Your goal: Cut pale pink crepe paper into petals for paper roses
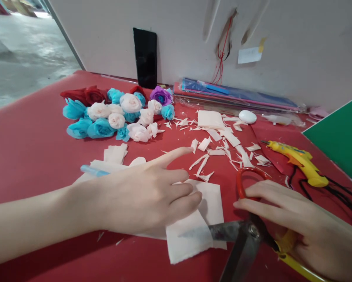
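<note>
My left hand (146, 196) rests on a pale pink folded paper sheet (193, 231) on the red table (31, 149), index finger stretched out, the other fingers curled over the sheet. My right hand (305, 227) grips the scissors (246, 235), which have red and yellow handles. Their blades are parted, and one blade lies across the sheet's near edge. A blue pen (93, 170) pokes out behind my left wrist, on more pale paper.
Paper flowers (117, 113) in blue, pink, red and purple lie heaped at the back left. Paper scraps (222, 145) litter the middle. A yellow glue gun (302, 160) with black cord lies right, near a green board (340, 137). A black phone (145, 56) leans on the wall.
</note>
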Demonstrator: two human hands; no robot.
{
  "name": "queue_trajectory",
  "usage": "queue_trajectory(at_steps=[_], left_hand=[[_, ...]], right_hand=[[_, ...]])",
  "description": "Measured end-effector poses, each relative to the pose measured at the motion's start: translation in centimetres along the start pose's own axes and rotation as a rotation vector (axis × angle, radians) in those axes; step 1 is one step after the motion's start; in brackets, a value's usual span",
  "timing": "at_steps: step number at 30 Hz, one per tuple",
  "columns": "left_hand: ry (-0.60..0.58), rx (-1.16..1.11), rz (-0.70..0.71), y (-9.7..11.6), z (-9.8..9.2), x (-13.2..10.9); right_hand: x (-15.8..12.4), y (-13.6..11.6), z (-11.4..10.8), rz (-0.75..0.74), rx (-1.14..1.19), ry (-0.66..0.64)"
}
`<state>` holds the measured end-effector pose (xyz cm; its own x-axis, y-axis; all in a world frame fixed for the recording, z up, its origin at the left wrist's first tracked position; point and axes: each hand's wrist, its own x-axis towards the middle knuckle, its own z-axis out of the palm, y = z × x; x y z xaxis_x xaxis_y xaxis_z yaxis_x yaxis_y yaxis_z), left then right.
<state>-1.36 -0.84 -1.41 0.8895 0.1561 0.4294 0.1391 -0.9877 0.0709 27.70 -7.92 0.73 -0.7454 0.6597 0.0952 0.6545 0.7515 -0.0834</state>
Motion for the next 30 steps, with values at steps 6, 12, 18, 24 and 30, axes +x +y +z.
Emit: queue_trajectory(at_steps=[6,12,18,24,30], left_hand=[[-0.097,0.19,0.097,0.8,0.6,0.0],[-0.095,0.195,0.111,0.9,0.5,0.2],[-0.089,0.093,0.119,0.8,0.6,-0.2],[-0.07,0.061,0.123,0.7,1.1,-0.1],[-0.08,0.064,0.119,0.5,1.3,-0.2]], right_hand=[[0.5,-0.5,0.4,-0.007,0.072,-0.042],[0.6,-0.8,0.4,-0.018,0.131,-0.015],[0.7,-0.7,0.4,-0.009,0.18,-0.038],[1.0,-0.9,0.3,-0.031,0.155,-0.01],[1.1,-1.2,0.0,-0.027,0.106,-0.011]])
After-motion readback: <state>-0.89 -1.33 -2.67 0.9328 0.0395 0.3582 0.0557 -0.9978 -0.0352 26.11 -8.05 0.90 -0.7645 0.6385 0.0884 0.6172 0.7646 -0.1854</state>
